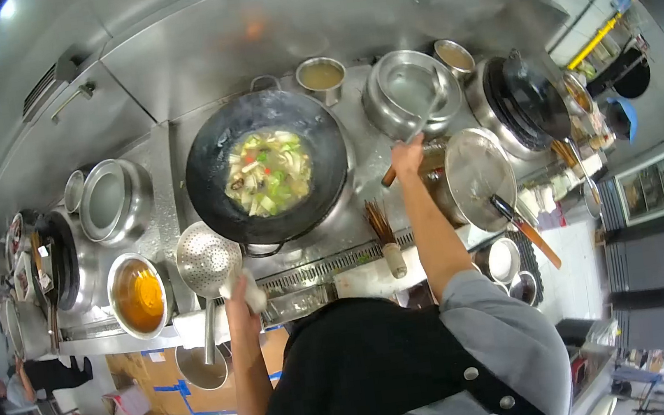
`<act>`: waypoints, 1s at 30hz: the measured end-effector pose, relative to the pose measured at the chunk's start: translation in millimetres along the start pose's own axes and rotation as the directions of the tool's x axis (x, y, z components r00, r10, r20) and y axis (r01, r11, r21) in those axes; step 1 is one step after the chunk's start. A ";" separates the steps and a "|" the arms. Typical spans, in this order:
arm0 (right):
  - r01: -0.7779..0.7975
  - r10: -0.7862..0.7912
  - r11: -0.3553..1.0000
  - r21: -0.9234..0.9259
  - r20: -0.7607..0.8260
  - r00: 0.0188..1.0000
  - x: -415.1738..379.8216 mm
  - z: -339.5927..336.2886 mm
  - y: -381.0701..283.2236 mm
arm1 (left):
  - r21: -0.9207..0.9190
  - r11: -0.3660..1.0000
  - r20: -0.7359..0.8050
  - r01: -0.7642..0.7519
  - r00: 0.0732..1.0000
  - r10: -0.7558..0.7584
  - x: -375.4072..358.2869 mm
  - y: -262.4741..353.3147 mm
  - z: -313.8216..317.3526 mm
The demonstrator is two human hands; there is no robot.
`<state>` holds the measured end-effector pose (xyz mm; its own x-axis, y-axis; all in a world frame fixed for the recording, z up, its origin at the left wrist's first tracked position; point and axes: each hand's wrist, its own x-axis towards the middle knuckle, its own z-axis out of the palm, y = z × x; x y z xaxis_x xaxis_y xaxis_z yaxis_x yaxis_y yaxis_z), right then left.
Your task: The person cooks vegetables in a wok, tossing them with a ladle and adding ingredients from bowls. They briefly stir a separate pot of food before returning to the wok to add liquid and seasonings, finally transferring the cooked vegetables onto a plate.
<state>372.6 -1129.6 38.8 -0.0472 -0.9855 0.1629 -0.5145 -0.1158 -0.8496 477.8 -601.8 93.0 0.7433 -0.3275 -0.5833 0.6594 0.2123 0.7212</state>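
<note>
My right hand is closed around the handle of a long metal ladle. The ladle's wooden end points down to the left, and its bowl reaches over a steel pot of water. My left hand is closed on a folded white cloth at the stove's front edge. Just left of it lies a perforated skimmer, its handle pointing toward me. Ahead, between my hands, a black wok sits on the burner with chopped vegetables in broth.
Left of the skimmer is a bowl of orange oil. A fine strainer rests over a container at right, near a spatula with a wooden handle. A bamboo brush lies at the front. Another person is far left.
</note>
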 end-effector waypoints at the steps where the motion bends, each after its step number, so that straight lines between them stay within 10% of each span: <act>1: -0.036 0.034 0.999 -0.030 -0.067 0.997 23.8 15.1 -4.3 | 0.008 1.000 0.021 0.013 1.000 -0.013 -10.1 -6.6 -15.4; 2: 0.023 0.018 0.990 -0.140 0.284 0.959 58.0 16.0 -14.6 | -0.035 0.999 0.010 0.017 1.000 -0.017 -28.7 -7.0 -17.0; 3: -0.355 0.227 0.893 0.276 0.404 0.886 85.2 31.3 -19.4 | -0.078 0.997 -0.002 0.025 1.000 -0.025 -47.7 -7.5 -17.7; 4: -0.653 0.422 0.503 0.566 0.499 0.757 112.3 46.9 -23.7 | -0.074 0.995 0.020 0.062 0.998 -0.060 -54.5 -11.5 -28.8; 7: -0.717 0.364 0.275 0.641 0.621 0.694 118.0 6.0 -99.1 | -0.025 0.985 0.050 0.173 0.984 -0.172 -71.3 -21.0 -56.3; 10: -0.612 0.216 0.513 0.602 0.599 0.771 122.6 -6.5 -91.1 | 0.091 0.970 0.032 0.224 0.973 -0.228 -80.7 -14.1 -51.2; 13: -0.176 0.071 0.919 0.353 0.291 0.954 79.1 -12.7 -141.2 | 0.243 0.958 0.095 0.150 0.979 -0.178 -64.7 -7.5 -49.7; 16: 0.224 -0.299 0.949 0.224 0.398 0.868 124.6 39.9 -114.2 | 0.220 0.972 0.198 0.083 0.972 -0.127 -51.3 9.0 -53.4; 18: -0.146 -0.094 0.901 0.408 0.512 0.854 86.6 4.0 -204.1 | 0.227 0.967 0.227 0.115 0.960 -0.167 -49.5 28.0 -55.7; 21: 0.035 -0.151 0.971 0.238 0.488 0.860 141.0 5.8 -237.1 | 0.258 0.966 0.212 0.005 0.975 -0.062 -54.7 37.1 -72.6; 24: -0.429 0.335 0.636 0.642 0.270 0.903 129.7 14.8 -242.9 | 0.280 0.955 0.145 0.096 0.979 -0.141 -51.5 29.7 -113.8; 30: 0.100 -0.236 0.880 0.464 0.246 0.940 -86.6 -57.4 -45.6 | 0.328 0.931 0.138 0.161 0.967 -0.216 -51.9 35.7 -138.0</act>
<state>350.9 -1031.9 92.3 0.2873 -0.9297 0.2303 -0.0603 -0.2576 -0.9644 478.3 -450.2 97.4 0.5609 -0.4896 -0.6676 0.6966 -0.1566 0.7001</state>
